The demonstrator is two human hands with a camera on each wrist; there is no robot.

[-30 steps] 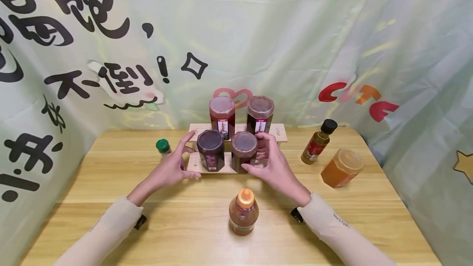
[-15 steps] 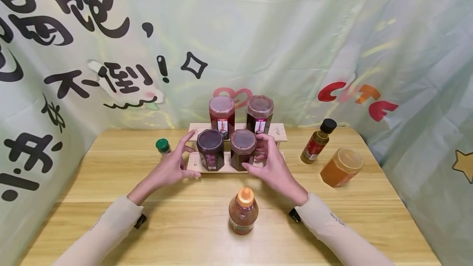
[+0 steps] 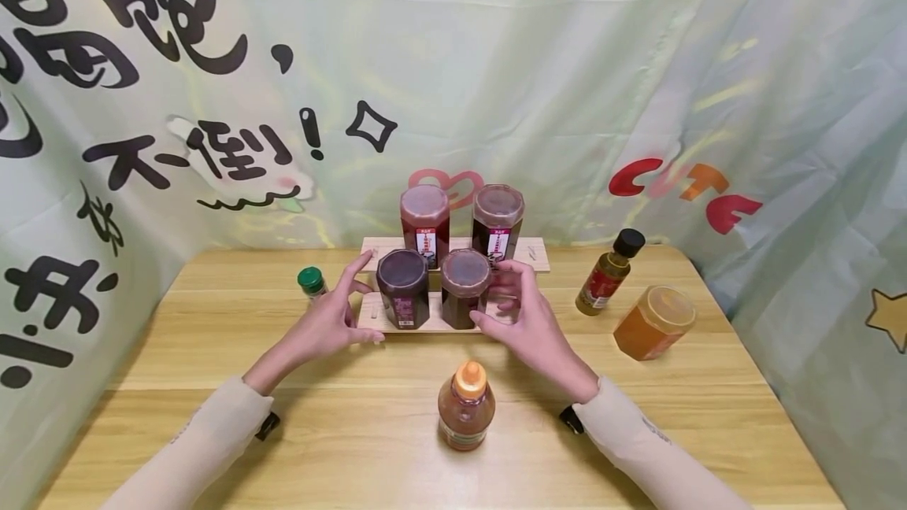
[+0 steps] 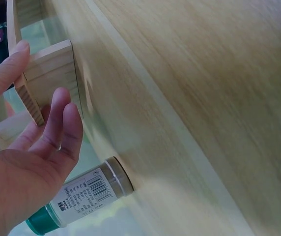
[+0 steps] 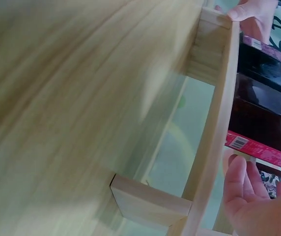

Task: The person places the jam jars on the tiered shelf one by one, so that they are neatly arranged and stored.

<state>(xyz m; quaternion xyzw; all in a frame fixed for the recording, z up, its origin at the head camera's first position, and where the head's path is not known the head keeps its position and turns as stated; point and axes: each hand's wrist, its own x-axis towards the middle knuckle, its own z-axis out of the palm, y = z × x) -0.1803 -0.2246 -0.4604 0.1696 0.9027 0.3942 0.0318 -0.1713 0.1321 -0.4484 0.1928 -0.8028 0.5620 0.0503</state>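
Note:
In the head view a two-tier wooden rack (image 3: 533, 253) bears a jar on each side of both tiers. My left hand (image 3: 322, 329) grips the rack's left end, thumb against the lower board's front edge (image 4: 28, 66). Beside the lower right dark jar (image 3: 464, 297) is my right hand (image 3: 531, 329), its thumb at the jar's front and its fingers loosely bent along the side. In the right wrist view those fingers (image 5: 236, 177) stand just off the jar's pink label (image 5: 263, 150). The lower left dark jar (image 3: 404, 297) stands close by, upright.
A green-capped shaker (image 3: 312, 282) is behind my left hand. An orange-capped squeeze bottle (image 3: 468, 408) stands in front of the rack. At the right are a black-capped bottle (image 3: 605, 278) and an amber jar (image 3: 655, 323). A printed curtain (image 3: 553, 101) hangs behind the table.
The lower right jar has shifted very slightly left on its board. My right hand has since eased a little to the right, away from it. My left hand stays at the rack's end.

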